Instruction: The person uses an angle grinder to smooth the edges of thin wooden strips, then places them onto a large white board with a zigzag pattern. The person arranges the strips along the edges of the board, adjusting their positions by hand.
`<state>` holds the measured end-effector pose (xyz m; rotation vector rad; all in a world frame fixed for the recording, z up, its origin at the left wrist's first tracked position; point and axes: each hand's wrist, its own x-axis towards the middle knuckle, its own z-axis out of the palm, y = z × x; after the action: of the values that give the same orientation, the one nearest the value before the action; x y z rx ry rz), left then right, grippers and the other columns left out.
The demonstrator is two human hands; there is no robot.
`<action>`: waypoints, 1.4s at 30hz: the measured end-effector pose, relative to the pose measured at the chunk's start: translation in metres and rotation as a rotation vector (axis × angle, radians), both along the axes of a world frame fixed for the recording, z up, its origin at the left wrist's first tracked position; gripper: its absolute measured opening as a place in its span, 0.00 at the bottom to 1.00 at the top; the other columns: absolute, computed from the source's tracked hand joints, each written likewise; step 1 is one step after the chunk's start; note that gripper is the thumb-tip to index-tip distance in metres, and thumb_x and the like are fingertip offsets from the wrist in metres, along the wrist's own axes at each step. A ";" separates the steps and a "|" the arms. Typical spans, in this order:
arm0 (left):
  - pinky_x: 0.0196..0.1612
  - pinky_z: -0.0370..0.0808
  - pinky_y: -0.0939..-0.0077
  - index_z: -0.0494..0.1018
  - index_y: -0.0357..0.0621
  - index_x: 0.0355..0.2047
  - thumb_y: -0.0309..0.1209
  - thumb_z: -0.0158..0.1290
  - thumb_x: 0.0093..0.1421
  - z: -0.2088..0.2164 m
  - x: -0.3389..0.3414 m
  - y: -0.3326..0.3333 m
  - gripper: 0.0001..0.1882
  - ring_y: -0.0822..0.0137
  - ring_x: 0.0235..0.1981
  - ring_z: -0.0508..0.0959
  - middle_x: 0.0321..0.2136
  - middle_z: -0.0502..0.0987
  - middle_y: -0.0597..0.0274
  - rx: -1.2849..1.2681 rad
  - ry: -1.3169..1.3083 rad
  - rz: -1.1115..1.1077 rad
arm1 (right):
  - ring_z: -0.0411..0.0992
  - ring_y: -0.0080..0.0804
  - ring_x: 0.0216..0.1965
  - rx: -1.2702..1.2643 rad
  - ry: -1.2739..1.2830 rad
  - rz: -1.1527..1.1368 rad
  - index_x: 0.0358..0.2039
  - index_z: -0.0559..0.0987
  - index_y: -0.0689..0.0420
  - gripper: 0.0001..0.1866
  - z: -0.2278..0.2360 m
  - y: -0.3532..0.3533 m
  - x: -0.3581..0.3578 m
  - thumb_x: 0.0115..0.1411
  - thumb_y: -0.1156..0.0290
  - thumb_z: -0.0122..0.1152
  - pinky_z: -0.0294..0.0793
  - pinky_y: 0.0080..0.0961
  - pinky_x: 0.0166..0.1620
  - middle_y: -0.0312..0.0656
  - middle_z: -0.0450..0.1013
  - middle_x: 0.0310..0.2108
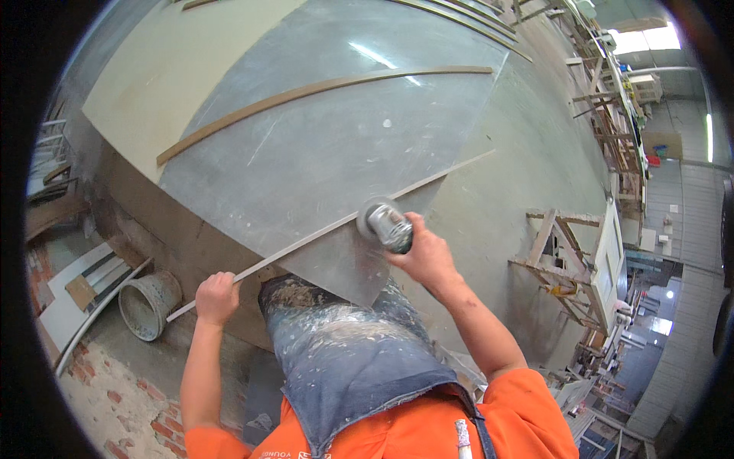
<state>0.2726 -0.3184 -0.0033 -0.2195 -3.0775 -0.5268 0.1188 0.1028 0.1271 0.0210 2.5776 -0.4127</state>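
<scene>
My left hand (218,297) is closed round the near end of a long thin pale strip (306,242), which slants across the corner of a grey sheet (290,164). The tip of the strip pokes out past my fist at the lower left. In my right hand (430,256) I grip a small handheld power tool (391,229), which looks like an angle grinder or sander. Its round disc (371,216) lies at the strip's edge, about midway along it; whether it touches cannot be told. The disc looks blurred.
A curved-looking brown strip (321,91) lies across the sheet, with several more strips (459,21) farther off. A pale board (180,69) is at the far left. Below it stands a crusted bucket (170,289) beside stacked offcuts (88,275). A wooden frame stand (562,260) is at right.
</scene>
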 end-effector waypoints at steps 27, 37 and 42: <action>0.32 0.72 0.55 0.73 0.45 0.36 0.29 0.58 0.57 0.001 0.002 -0.013 0.08 0.48 0.30 0.76 0.27 0.73 0.54 -0.033 -0.056 -0.049 | 0.77 0.48 0.52 -0.034 0.407 -0.844 0.54 0.72 0.66 0.41 -0.061 0.272 -0.142 0.46 0.52 0.76 0.75 0.39 0.54 0.58 0.77 0.51; 0.31 0.75 0.54 0.72 0.44 0.29 0.30 0.65 0.48 0.076 -0.030 -0.004 0.12 0.45 0.28 0.78 0.26 0.75 0.52 0.138 -0.059 0.079 | 0.76 0.38 0.45 -0.313 0.273 -1.237 0.52 0.72 0.63 0.38 -0.102 0.225 0.055 0.46 0.55 0.77 0.75 0.35 0.49 0.49 0.77 0.46; 0.32 0.74 0.55 0.71 0.40 0.30 0.29 0.65 0.52 0.100 -0.120 -0.038 0.13 0.43 0.28 0.76 0.26 0.74 0.48 0.177 0.065 0.107 | 0.73 0.32 0.40 -0.425 0.314 -1.373 0.52 0.72 0.63 0.35 -0.119 0.199 0.119 0.47 0.58 0.75 0.75 0.32 0.44 0.44 0.75 0.42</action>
<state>0.1529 -0.3563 0.0967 -0.0671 -2.9371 -0.7650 0.2377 0.3022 0.0076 1.7030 2.2816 -1.4901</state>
